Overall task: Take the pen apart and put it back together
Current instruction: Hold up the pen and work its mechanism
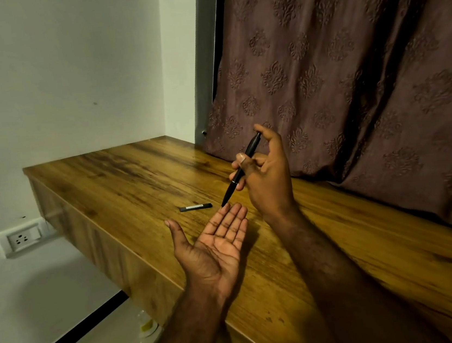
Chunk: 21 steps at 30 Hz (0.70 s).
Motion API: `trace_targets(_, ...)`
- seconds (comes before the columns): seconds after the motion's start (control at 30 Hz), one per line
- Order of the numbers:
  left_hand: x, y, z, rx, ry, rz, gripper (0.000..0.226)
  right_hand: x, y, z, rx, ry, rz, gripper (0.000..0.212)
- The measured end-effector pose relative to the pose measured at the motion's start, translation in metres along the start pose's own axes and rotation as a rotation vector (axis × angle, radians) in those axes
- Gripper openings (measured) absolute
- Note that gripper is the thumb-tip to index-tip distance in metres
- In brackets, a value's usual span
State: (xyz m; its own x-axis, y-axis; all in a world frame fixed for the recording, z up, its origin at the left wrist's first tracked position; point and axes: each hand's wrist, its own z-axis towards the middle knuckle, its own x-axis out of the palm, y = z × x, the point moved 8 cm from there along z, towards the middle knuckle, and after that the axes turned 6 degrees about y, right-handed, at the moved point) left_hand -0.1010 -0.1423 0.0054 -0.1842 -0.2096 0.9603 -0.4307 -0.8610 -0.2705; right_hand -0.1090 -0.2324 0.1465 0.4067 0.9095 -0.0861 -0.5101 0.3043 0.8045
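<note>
A black pen (237, 177) with a thin silver ring at mid-length is gripped in my right hand (267, 177), thumb and fingers wrapped around its upper half. It slants with the tip down and to the left, the tip just above the fingertips of my left hand (217, 246). That hand is flat, palm up, fingers apart, holding nothing. A short dark stick-like piece (196, 207) lies flat on the wooden desk (123, 181), just beyond my left hand.
The desk runs along a brown patterned curtain (349, 70) on the right and meets a white wall at the back. Its left edge drops to the floor, where a small pale container (147, 325) sits. A wall socket (22, 239) is low on the left.
</note>
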Motion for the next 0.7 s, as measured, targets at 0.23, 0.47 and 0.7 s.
trace_targets(0.23,0.002,0.000,-0.002,-0.006,0.005,-0.025,0.107,-0.007,-0.017,0.002,0.091,-0.024,0.112,0.051)
trace_targets(0.47,0.003,0.001,-0.002,-0.011,0.012,-0.034,0.107,-0.011,-0.030,0.002,0.123,-0.056,0.179,0.047)
trace_targets(0.7,0.002,0.000,-0.002,-0.007,0.019,-0.026,0.107,-0.011,-0.029,0.002,0.120,-0.043,0.177,0.045)
